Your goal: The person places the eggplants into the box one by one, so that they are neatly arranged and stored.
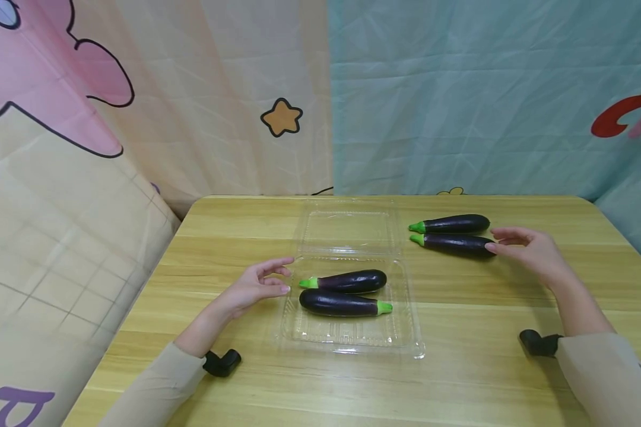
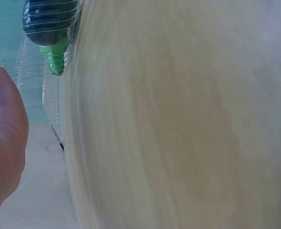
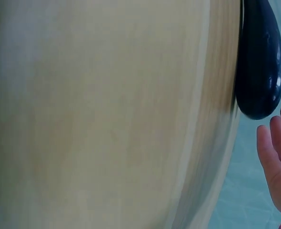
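Note:
Two eggplants lie side by side in an open clear plastic clamshell box (image 1: 347,344): the far eggplant (image 1: 352,281) has its green stem to the left, the near eggplant (image 1: 338,303) its stem to the right. My left hand (image 1: 253,286) hovers at the box's left edge, fingers loosely extended and holding nothing. Right of the box, two more eggplants rest on the table, a back eggplant (image 1: 459,224) and a front eggplant (image 1: 456,244), both with stems to the left. My right hand (image 1: 531,252) is at the front one's rounded end, fingers spread, fingertips right beside it.
The box's transparent lid (image 1: 349,228) lies folded back toward the rear edge of the wooden table (image 1: 470,367). A printed curtain (image 1: 459,107) hangs behind the table. Each wrist carries a black camera mount, such as the left mount (image 1: 222,363).

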The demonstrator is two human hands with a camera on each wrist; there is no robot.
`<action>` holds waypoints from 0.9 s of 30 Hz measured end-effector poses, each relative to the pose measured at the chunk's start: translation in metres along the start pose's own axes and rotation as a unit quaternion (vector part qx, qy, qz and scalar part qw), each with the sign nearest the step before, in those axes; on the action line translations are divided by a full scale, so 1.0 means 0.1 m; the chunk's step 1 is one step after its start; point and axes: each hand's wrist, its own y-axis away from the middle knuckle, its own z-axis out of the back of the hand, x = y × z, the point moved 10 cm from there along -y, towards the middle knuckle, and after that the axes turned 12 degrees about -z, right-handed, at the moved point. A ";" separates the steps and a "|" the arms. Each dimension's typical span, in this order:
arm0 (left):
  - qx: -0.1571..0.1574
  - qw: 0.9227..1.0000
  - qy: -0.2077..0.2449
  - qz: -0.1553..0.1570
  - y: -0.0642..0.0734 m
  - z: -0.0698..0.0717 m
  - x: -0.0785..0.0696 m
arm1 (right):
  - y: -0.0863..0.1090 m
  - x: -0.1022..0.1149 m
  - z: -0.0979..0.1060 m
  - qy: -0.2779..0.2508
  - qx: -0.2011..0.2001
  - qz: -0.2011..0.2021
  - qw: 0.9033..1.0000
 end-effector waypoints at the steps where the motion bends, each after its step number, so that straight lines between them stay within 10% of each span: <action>1: 0.000 1.000 -0.001 0.000 0.00 0.00 0.00 | -0.01 -0.01 -0.01 0.001 0.001 0.000 1.000; 27: -0.001 1.000 -0.002 -0.004 0.00 0.00 -0.01 | -0.23 -0.09 -0.20 0.068 0.051 -0.025 0.996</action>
